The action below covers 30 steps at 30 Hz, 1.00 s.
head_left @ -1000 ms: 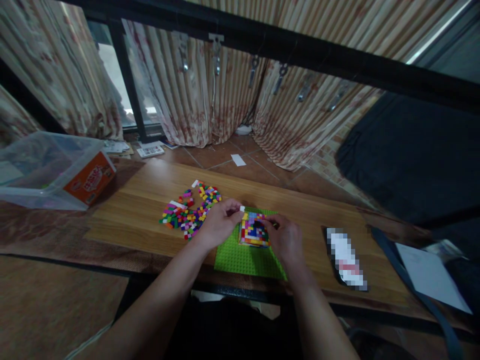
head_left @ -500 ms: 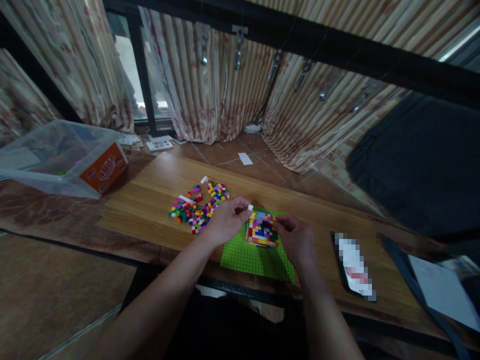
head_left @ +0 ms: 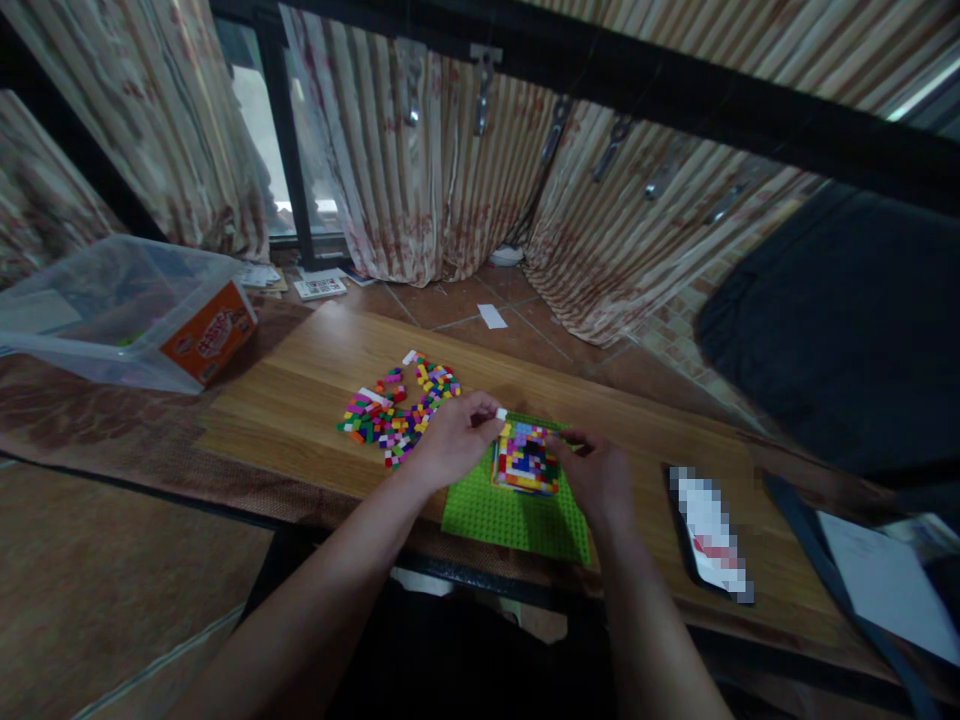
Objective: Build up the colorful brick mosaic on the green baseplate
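Observation:
A multicoloured block structure [head_left: 526,468] with a dark opening in its top stands on a green studded baseplate [head_left: 517,520]. My left hand [head_left: 459,435] is closed, pinching a small white toy brick [head_left: 501,413] at the structure's far left corner. At the right side, my right hand [head_left: 596,470] has its fingers curled against the structure's upper right edge. Whether a small piece sits between those fingertips is hidden. Left of my left hand lies a pile of loose toy bricks [head_left: 397,420] in many colours.
The wooden board [head_left: 285,400] lies across the table. A clear plastic bin [head_left: 105,350] with an orange label stands at the left. A phone [head_left: 709,540] with a blurred screen lies to the right, beyond it a dark strap [head_left: 825,570] and white paper [head_left: 885,580].
My right hand has shifted very slightly at the structure's right edge. The left hand keeps its pinch on the white brick; the view has moved a little.

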{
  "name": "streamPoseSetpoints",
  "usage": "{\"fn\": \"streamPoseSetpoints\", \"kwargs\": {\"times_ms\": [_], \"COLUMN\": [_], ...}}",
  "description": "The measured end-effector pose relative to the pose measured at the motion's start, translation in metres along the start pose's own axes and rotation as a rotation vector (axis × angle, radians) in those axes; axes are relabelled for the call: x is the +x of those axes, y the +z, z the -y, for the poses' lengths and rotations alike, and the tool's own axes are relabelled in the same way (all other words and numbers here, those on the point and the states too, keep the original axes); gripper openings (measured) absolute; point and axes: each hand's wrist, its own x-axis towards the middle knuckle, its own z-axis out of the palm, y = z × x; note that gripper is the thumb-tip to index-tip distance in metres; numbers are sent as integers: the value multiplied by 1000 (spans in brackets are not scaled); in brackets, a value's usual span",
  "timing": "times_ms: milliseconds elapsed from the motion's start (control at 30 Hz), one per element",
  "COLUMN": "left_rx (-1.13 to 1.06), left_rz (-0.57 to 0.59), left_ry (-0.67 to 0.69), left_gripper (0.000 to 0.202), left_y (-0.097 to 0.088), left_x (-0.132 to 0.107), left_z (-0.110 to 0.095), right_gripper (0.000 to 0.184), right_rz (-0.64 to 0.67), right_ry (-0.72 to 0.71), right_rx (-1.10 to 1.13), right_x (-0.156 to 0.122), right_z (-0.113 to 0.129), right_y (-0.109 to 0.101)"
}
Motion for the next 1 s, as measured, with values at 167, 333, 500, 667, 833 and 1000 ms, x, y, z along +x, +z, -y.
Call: {"fn": "streamPoseSetpoints", "kwargs": {"times_ms": [167, 333, 500, 667, 833, 1000], "left_rx": [13, -3, -42, -51, -82, -179], "left_rz": [8, 9, 27, 37, 49, 92], "left_ry": [5, -6, -28, -32, -37, -68], "left_gripper": [5, 4, 4, 5, 5, 4], "left_y": [0, 2, 5, 8, 12, 20], "left_x": [0, 0, 0, 0, 1, 1], "left_z": [0, 0, -2, 4, 7, 3], "right_gripper": [42, 39, 38, 39, 41, 33], "right_rz": [55, 69, 76, 92, -68, 0], "right_ry": [51, 66, 48, 76, 48, -58], "right_rx": [16, 97, 172, 191, 310, 537], "right_x": [4, 6, 5, 5, 4, -9], "right_z": [-4, -7, -6, -7, -5, 11], "right_y": [1, 4, 7, 8, -2, -6]}}
